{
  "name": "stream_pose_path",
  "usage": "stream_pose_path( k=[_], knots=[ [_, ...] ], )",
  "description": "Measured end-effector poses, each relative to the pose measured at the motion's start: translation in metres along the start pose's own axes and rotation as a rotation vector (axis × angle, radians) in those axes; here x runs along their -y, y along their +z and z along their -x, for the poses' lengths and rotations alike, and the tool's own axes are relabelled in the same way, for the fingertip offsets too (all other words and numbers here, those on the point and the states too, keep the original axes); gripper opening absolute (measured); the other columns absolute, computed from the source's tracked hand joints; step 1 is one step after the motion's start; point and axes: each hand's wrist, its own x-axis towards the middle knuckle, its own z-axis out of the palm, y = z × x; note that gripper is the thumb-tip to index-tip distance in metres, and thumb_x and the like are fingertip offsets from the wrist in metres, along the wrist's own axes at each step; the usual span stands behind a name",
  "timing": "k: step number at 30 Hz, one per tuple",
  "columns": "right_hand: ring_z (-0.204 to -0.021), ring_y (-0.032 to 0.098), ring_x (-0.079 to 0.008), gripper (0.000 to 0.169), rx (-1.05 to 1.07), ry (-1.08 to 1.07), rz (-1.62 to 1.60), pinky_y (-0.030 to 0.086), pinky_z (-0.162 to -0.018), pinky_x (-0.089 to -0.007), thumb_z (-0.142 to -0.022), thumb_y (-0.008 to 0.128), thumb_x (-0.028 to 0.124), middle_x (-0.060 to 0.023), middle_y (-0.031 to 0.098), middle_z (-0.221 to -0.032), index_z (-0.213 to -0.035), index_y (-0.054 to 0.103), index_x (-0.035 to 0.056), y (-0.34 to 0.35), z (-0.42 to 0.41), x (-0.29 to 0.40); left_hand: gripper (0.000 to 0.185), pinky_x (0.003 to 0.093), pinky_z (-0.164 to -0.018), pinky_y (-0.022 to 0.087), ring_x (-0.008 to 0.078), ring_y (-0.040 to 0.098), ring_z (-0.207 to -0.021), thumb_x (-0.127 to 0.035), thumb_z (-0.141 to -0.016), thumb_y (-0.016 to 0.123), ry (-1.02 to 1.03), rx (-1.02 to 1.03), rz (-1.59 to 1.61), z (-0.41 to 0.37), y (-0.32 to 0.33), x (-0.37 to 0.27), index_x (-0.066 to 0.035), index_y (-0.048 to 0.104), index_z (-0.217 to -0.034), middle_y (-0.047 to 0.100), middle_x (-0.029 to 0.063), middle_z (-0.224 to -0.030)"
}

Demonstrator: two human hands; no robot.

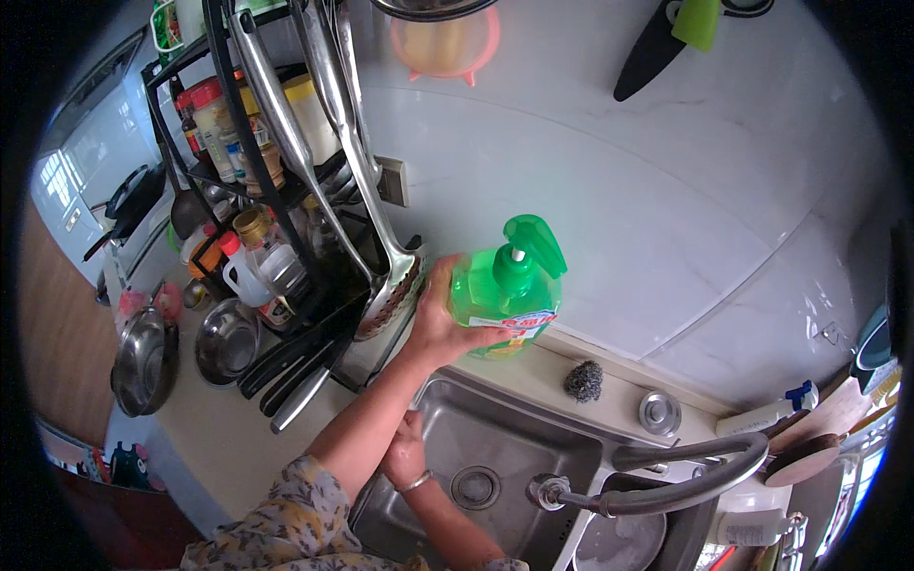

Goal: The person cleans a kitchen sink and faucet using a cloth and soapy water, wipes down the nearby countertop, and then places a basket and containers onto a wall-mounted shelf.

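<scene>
My left hand (pixel 450 321) is closed around a green pump bottle (pixel 507 292) of clear green liquid, above the ledge behind the sink. The bottle has a green pump head and a printed label, with my thumb across its front. My right hand (pixel 405 450), with a bracelet at the wrist, is over the left part of the stainless steel sink basin (pixel 514 421), partly behind my left forearm. Its fingers look curled, but whether they hold anything is hidden. A steel wool scourer (pixel 584 381) and a round metal lid or dish (pixel 660 413) lie on the ledge right of the bottle.
A curved faucet (pixel 685 503) spans the sink's right side, above a second basin holding a bowl (pixel 621 540). At left stand a black rack (pixel 214 64) with jars, hanging steel utensils (pixel 343 143), knives (pixel 307 364) and metal bowls (pixel 228 342). A spray bottle (pixel 764 414) lies at right.
</scene>
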Motion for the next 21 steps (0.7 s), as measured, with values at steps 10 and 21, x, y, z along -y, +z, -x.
stream_pose_path(
  k=[10,21],
  knots=[
    [-0.091,0.053,-0.0223,0.022,-0.890,0.410,0.103,0.042,-0.083,-0.0335,-0.093,0.046,0.016,-0.0119,0.056,-0.099,-0.102,0.056,-0.0015,-0.106,0.015,-0.050,0.082,0.0326,-0.094,0.039,0.0164,0.048,-0.107,-0.022,-0.058,0.087,-0.079,0.168,0.206,0.010,0.044,0.023,-0.006,0.037,-0.121,0.051,0.0060,-0.111],
    [-0.098,0.046,-0.0279,0.027,-1.088,0.483,0.054,0.041,-0.087,-0.0395,-0.089,0.053,0.012,-0.0180,0.041,-0.109,-0.109,0.046,-0.0040,-0.076,-0.028,-0.084,0.086,0.0400,-0.100,0.036,0.0326,0.044,-0.119,-0.030,-0.074,0.075,-0.056,0.062,-0.133,0.038,0.045,0.029,-0.001,0.025,-0.138,0.042,0.0212,-0.128]
  ],
)
